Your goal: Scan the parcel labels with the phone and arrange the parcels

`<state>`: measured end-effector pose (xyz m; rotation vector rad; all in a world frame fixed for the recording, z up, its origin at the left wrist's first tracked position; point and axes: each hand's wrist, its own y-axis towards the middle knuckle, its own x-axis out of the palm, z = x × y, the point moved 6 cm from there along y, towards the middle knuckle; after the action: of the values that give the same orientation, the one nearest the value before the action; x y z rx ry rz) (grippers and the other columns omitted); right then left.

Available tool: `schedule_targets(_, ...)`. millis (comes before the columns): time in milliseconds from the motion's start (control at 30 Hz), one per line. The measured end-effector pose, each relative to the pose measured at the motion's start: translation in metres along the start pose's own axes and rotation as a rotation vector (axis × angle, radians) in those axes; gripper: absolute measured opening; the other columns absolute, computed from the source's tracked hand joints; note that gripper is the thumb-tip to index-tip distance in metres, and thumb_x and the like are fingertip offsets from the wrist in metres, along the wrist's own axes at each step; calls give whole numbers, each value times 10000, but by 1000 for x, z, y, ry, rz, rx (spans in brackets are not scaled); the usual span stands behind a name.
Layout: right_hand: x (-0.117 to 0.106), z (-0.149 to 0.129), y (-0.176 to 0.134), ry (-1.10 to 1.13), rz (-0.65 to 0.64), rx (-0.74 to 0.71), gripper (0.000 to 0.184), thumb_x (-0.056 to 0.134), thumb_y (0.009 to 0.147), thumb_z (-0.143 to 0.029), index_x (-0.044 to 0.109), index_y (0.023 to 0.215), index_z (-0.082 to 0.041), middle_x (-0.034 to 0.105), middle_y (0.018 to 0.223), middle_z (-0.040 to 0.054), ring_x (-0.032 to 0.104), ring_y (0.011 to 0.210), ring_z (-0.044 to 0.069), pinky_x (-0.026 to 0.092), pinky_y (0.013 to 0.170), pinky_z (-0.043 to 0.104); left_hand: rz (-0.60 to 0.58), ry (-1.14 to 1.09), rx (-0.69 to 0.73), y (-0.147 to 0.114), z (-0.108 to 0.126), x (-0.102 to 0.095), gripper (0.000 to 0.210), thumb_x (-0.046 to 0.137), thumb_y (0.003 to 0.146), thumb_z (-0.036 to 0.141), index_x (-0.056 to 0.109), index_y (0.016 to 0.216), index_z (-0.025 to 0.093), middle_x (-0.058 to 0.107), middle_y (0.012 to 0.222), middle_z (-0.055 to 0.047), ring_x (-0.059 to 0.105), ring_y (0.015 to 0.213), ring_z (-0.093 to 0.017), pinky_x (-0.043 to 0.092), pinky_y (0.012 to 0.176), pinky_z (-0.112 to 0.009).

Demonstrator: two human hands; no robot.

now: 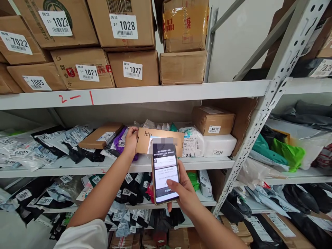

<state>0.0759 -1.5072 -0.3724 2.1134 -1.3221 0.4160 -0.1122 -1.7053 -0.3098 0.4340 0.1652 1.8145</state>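
My left hand grips the left end of a flat cardboard box printed "hfp", just in front of the middle shelf. In my right hand is a smartphone, upright in front of the box and covering part of it. The thumb lies over the lit screen, which shows white panels with text and numbers too small to read surely. Behind the box are a purple parcel and a white wrapped parcel.
A white metal shelf marked "2-1" carries labelled cartons above. A carton labelled 4039 rests on a white package at the right. The perforated post divides this rack from another. Bagged parcels fill the left.
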Motion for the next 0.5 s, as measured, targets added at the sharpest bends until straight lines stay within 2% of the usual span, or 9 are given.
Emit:
schedule_targets(67, 2, 1, 8, 25, 5, -10, 630, 711, 867, -346, 327, 1365, -308, 708, 1034, 54, 728, 624, 197, 511, 329, 198, 6, -8, 54, -7, 1, -2, 182, 645, 642, 305, 519, 754, 235, 589, 738, 33, 506, 571, -126, 374, 515, -227)
schedule_targets(200, 5, 5, 25, 48, 39, -22, 520, 655, 897, -386, 358, 1314, -298, 707, 1007, 46, 747, 652, 221, 472, 293, 179, 57, -2, 201, -17, 5, -10, 96, 621, 660, 270, 561, 673, 197, 664, 1015, -2, 601, 844, -162, 442, 674, -233)
schedule_targets(367, 1, 10, 35, 79, 106, -54, 393, 639, 887, -420, 452, 1190, -253, 698, 798, 10, 726, 575, 227, 427, 255, 175, 82, -24, 356, -27, 12, -9, 128, 522, 696, 240, 549, 582, 187, 668, 1002, -38, 614, 981, -209, 473, 771, -270)
schedule_targets(400, 1, 10, 34, 88, 102, -59, 385, 640, 881, -408, 459, 1184, -252, 694, 786, 6, 721, 566, 223, 435, 258, 178, 46, -19, 396, -31, 14, -5, 136, 512, 705, 239, 559, 588, 188, 670, 1026, -44, 613, 1019, -220, 481, 798, -281)
schedule_targets(500, -2, 8, 30, 101, 73, -68, 447, 659, 835, -313, 456, 1230, -265, 700, 845, 6, 706, 549, 197, 472, 275, 188, -178, 94, 461, -51, 10, 22, 153, 521, 760, 273, 639, 702, 196, 675, 1090, -60, 585, 1143, -253, 479, 941, -335)
